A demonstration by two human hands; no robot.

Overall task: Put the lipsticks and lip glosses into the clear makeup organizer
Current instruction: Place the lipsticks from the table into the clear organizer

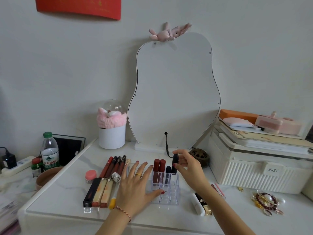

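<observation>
Your clear makeup organizer [171,187] stood near the middle of the white dressing table [67,192], a little toward its front edge. Its back row held two red lipsticks [159,170] upright side by side, then a dark navy lipstick [168,173] in the next compartment. The front compartments looked bare.

Your right hand [188,165] pinched a black lipstick [175,164] between thumb and curled fingers, upright, its base in or just over the back right compartment; which, I could not tell. Your left hand [135,187] lay flat with fingers straight and spread against the organizer's left side, thumb across its front.

Left of the organizer lay a row of lip glosses [108,180], pointing toward the back edge. Near the front edge, right of the organizer, lay a white lipstick [198,206] and a black-and-gold lipstick [204,205].

At the right edge stood a cream ribbed storage box [254,172] whose label read "KaSi".
</observation>
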